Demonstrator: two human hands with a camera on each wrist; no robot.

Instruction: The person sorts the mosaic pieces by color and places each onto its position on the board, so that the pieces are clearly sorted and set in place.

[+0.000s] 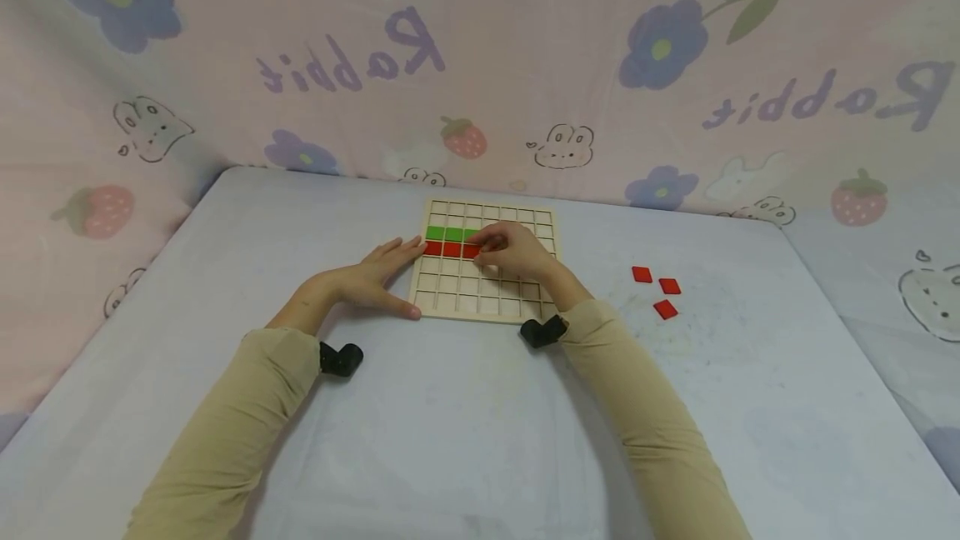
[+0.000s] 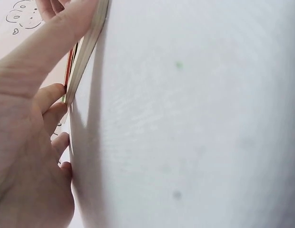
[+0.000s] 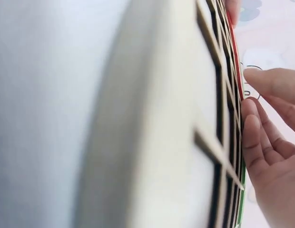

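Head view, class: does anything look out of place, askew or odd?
Both "Rabbit" words on the backdrop run backwards, R rightmost, as if mirrored. Three red tiles lie askew, off the grid board to its right.

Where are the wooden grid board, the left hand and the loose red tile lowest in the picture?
Wooden grid board (image 1: pixel 468 304): head view, a bare bottom-row square.
Left hand (image 1: pixel 363 281): head view, its back.
Lowest loose red tile (image 1: pixel 665 309): head view, upper face.
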